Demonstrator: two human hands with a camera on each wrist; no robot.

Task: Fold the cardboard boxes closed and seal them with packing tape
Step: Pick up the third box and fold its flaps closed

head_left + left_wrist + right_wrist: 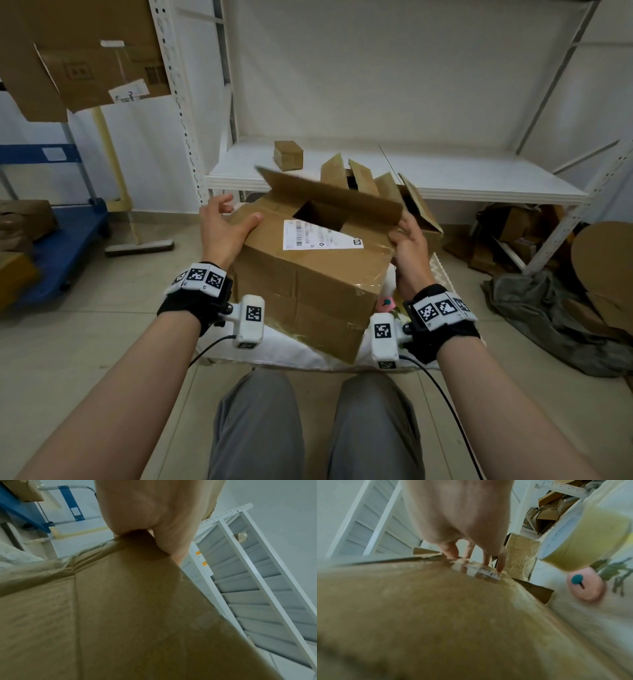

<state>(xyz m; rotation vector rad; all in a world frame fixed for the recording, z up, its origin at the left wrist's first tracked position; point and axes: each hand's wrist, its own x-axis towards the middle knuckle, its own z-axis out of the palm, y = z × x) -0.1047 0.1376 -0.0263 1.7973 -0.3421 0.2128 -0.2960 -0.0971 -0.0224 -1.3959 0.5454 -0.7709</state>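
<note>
A brown cardboard box (308, 274) with a white shipping label (322, 236) is held tilted above my knees. Its far flap (329, 195) stands up, leaving a dark gap in the top. My left hand (226, 226) presses its palm on the box's upper left corner. Its thumb lies flat on the top flap and its fingers hang loose off the box. My right hand (407, 240) grips the upper right corner, fingers over the taped edge (476, 572). A yellowish roll of packing tape (583, 536) lies to the right of the box.
A white cushion (308, 356) lies under the box, with a pink object (387, 303) on it. An open-flapped box (370, 181) stands behind. The white shelf (479, 178) carries a small closed box (288, 156). A blue cart (68, 240) stands left; cardboard scraps (513, 233) and grey cloth (534, 308) lie right.
</note>
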